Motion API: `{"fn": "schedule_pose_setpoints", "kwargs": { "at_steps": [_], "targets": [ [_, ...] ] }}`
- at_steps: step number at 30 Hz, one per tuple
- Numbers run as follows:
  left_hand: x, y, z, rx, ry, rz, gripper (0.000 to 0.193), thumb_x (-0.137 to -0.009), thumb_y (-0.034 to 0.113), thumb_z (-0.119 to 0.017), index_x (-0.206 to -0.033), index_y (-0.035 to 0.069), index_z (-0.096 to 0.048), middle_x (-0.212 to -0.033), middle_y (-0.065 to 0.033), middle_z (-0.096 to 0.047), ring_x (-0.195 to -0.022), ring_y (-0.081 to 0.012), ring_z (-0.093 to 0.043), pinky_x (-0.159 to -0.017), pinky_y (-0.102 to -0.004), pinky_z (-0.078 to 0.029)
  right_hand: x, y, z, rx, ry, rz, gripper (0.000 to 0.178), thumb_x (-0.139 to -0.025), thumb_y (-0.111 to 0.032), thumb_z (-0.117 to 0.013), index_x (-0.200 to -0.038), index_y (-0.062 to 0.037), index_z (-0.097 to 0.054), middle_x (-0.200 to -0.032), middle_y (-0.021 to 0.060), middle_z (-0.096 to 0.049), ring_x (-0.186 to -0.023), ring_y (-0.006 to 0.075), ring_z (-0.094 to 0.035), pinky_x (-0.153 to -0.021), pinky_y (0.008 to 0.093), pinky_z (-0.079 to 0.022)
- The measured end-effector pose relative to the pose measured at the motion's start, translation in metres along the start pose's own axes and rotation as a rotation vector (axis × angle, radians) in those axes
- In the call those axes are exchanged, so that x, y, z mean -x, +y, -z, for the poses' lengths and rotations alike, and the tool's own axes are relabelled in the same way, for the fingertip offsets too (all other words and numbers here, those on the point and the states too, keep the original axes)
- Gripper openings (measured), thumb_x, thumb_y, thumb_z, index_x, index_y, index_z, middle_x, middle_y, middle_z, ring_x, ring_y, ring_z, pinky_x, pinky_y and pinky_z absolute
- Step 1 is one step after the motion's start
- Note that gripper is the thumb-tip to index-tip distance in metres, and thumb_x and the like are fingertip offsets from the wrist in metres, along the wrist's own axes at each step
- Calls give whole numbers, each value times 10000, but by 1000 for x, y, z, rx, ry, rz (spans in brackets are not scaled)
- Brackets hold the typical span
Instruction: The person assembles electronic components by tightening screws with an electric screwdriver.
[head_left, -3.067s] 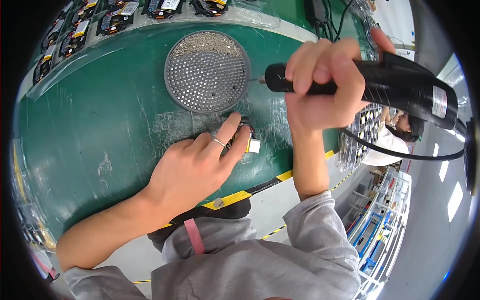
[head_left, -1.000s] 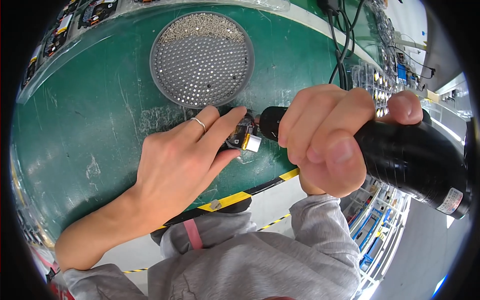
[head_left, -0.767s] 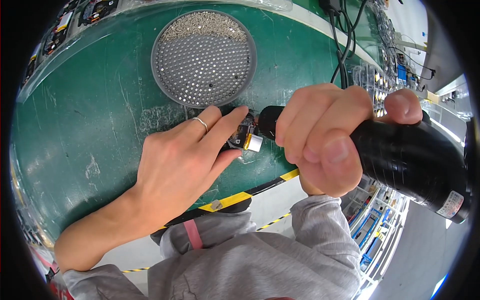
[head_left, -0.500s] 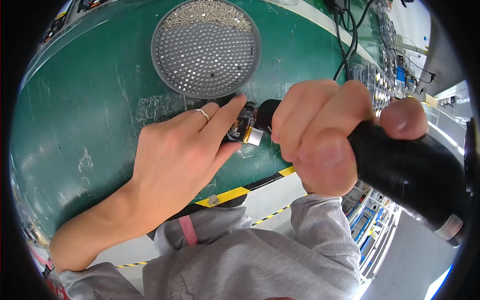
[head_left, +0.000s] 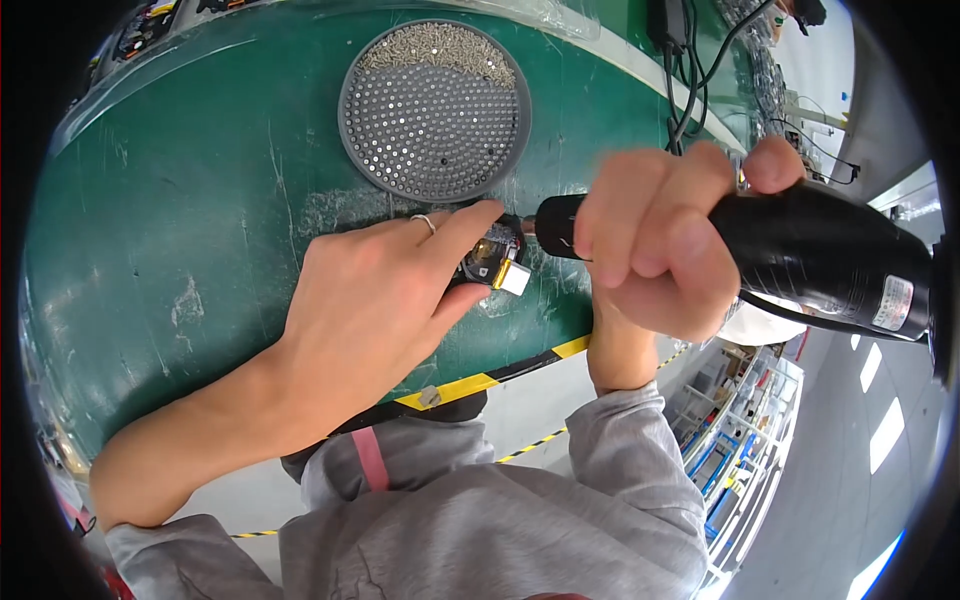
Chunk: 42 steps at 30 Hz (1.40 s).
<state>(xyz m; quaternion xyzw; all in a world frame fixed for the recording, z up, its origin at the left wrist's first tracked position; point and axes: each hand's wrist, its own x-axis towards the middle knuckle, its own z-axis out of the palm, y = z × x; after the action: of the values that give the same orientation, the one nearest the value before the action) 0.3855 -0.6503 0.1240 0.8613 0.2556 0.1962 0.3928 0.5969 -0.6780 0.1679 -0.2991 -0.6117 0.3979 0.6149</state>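
My left hand, with a ring on one finger, is closed around a small black electronic device on the green work mat. A white tab with a yellow edge sticks out of the device on its near right side. My right hand wraps a black electric screwdriver, held nearly level and pointing left. Its tip meets or nearly meets the device's right edge; contact cannot be made out. Just beyond my left hand stands a round grey screw tray, its holes largely filled with small screws and a loose heap along the far side.
Black cables run down at the far right of the green table. Yellow and black tape marks the near edge. A shelf rack with blue parts stands on the floor to the right.
The screwdriver has swung toward level and its tip has drawn slightly back from the device, showing the bit. My left hand keeps its hold. The whole view has shifted a little.
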Motion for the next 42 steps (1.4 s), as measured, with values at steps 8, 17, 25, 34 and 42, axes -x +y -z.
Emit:
{"fn": "schedule_pose_setpoints", "kwargs": {
  "at_steps": [8, 17, 25, 34, 42],
  "targets": [
    [1, -4, -11, -8, 72, 17, 604, -786, 210, -872, -1338, 118, -644, -752, -63, -651, -647, -236, -648, -600, -380, -532, -32, 12, 5, 196, 209, 256, 583, -919, -69, -413, -1497, -60, -340, -667, 62, -442, -388, 167, -405, -398, 362, -431],
    [1, -3, -11, -66, 67, -33, 628, -819, 230, -847, -1385, 112, -603, -849, -79, -700, -703, -257, -683, -621, -386, -552, -36, 28, 18, 244, 268, 235, 553, -902, -44, -440, -1444, -100, -347, -667, 78, -475, -390, 196, -453, -395, 383, -445],
    [1, -4, -10, -42, 67, -37, 625, -817, 212, -853, -1381, 111, -603, -794, -67, -656, -679, -235, -658, -604, -370, -536, -36, 14, 3, 179, 328, 233, 443, -938, -78, -432, -1380, -90, -453, -676, 47, -488, -413, 161, -442, -427, 368, -435],
    [-4, -7, -8, 364, 221, 86, 343, -856, 4, -813, -1156, 97, -674, -708, 26, -482, -565, -64, -386, -500, -255, -316, -13, -10, -4, -176, 130, 184, 455, -964, -71, -466, -1413, -2, -487, -741, 23, -511, -486, 126, -476, -494, 316, -443],
    [-6, -7, -8, 356, 226, 49, 191, -854, -26, -804, -988, 67, -703, -730, 15, -465, -584, -69, -376, -504, -261, -304, -8, -12, -5, -177, 37, 83, 516, -970, -46, -438, -1486, -45, -421, -764, 53, -512, -505, 152, -512, -510, 340, -477]
  ]
}}
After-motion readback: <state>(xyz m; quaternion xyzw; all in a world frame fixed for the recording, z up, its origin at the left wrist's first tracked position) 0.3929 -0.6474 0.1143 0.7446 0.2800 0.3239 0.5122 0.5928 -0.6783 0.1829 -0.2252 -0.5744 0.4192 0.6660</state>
